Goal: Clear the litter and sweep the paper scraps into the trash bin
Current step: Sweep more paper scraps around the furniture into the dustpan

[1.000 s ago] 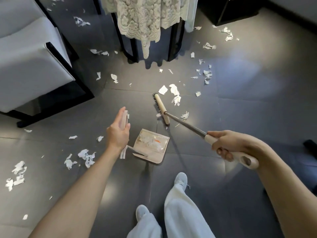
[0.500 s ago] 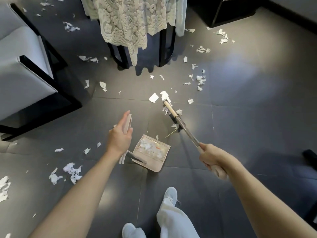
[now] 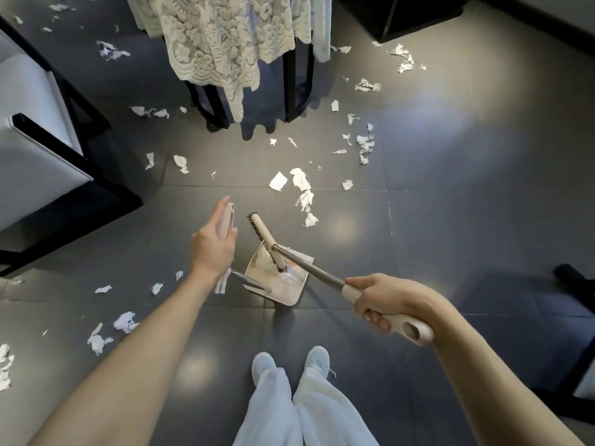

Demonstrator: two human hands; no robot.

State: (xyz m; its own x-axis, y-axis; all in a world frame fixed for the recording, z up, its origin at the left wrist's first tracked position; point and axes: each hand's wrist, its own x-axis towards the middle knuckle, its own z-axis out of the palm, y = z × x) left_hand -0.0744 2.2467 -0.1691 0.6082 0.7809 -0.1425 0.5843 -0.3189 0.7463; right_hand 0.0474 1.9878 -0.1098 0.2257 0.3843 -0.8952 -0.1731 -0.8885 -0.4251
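Broom (image 3: 309,267) gripped in the curled right hand (image 3: 383,299), bristles over the dustpan (image 3: 288,294); left hand (image 3: 212,244) clasps the pan's upright handle.

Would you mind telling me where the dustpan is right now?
In the head view, the dustpan sits on the floor ahead of the shoes, right of the left hand, with the broom head over it.

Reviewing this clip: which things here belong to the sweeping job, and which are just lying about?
Part of the job:
- broom, gripped by the right hand
- dustpan, its handle held by the left hand
- paper scraps scattered on the floor

Just there:
- chair
- lace cloth
- table legs
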